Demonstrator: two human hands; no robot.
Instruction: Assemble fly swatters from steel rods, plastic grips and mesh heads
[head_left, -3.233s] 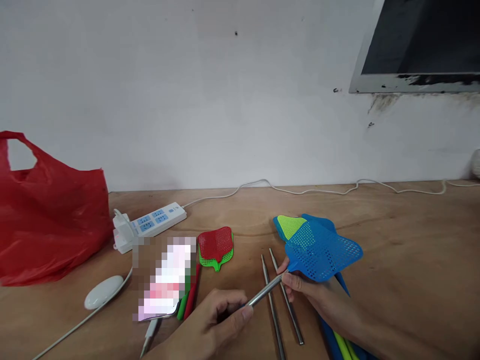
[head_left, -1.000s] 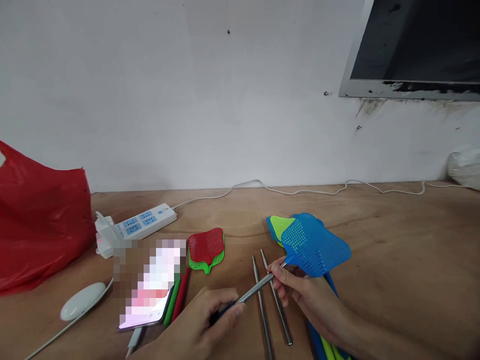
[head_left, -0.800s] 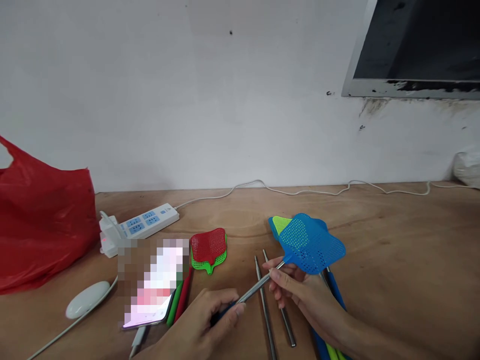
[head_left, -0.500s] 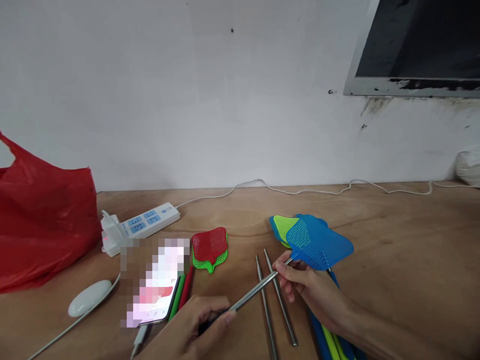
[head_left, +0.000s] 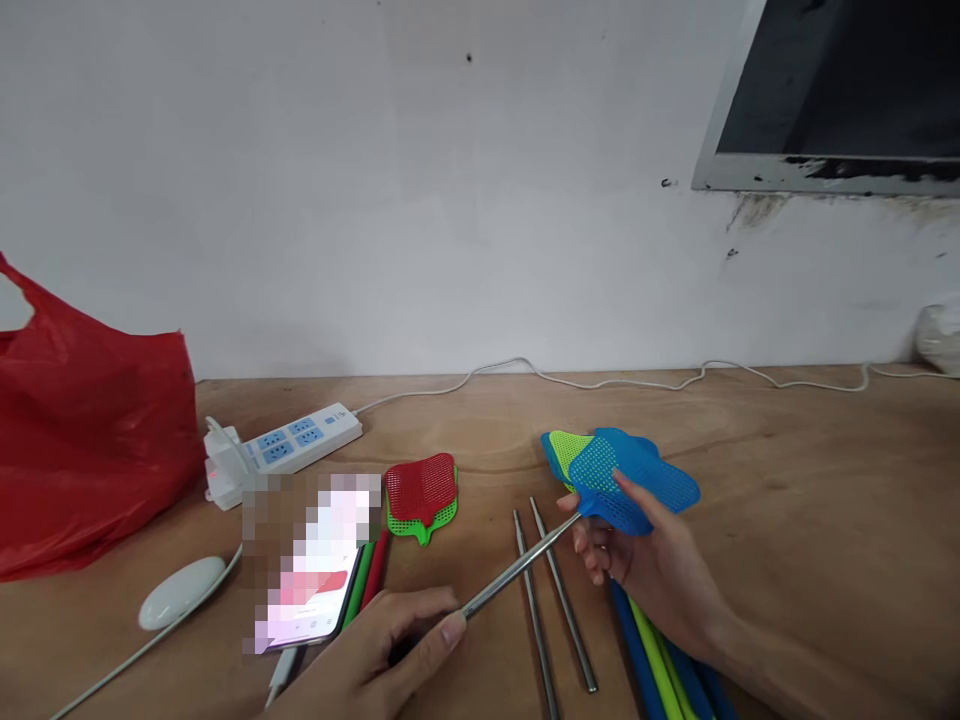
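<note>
A blue fly swatter head point(head_left: 630, 482) is joined to a thin metal rod point(head_left: 517, 566) that slants down to the left. My right hand point(head_left: 645, 570) is closed around the head's neck, thumb on the mesh. My left hand point(head_left: 390, 650) pinches the rod's lower end. Two loose metal rods point(head_left: 559, 600) lie on the wooden table point(head_left: 825, 520) beneath. A green and blue stack of swatter heads point(head_left: 562, 450) lies behind the held one. Blue and green handles point(head_left: 660, 670) run under my right wrist.
A red head on a green one point(head_left: 420, 495) lies at centre, with red and green handles point(head_left: 367, 580) beside a phone point(head_left: 311, 565). A white power strip point(head_left: 281, 455), a white mouse point(head_left: 180, 592) and a red plastic bag point(head_left: 82, 440) are at left. A cable point(head_left: 637, 382) runs along the wall.
My right hand has shifted its grip up onto the blue head, which has tilted flatter. My left hand has slid down the rod a little toward its end.
</note>
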